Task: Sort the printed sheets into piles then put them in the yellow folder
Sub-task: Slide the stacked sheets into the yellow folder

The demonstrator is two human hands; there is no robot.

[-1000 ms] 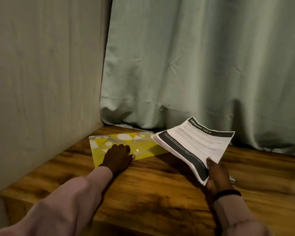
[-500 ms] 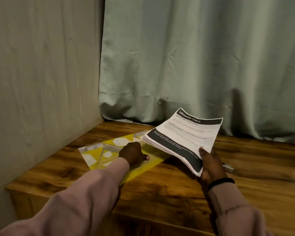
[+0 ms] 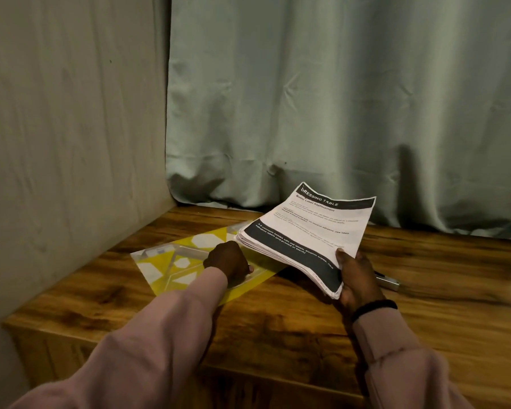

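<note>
Since a second ago the folder (image 3: 171,268) has slid from the table's far left corner toward the near edge, with the left hand (image 3: 227,261) riding on it, and the stack of sheets (image 3: 304,234) has come closer over it. Now the folder lies flat near the left end of the wooden table (image 3: 292,323), yellow with pale shapes under a clear cover. The left hand presses on its right part, fingers curled under; whether they pinch the flap I cannot tell. To the right, the right hand (image 3: 357,278) grips the stack's near corner, thumb on top, holding it tilted above the folder's right edge. A small metal object (image 3: 388,281) lies just behind that hand. Sorting appears finished, since the sheets form one bundle; opening the folder and slipping them in remains.
</note>
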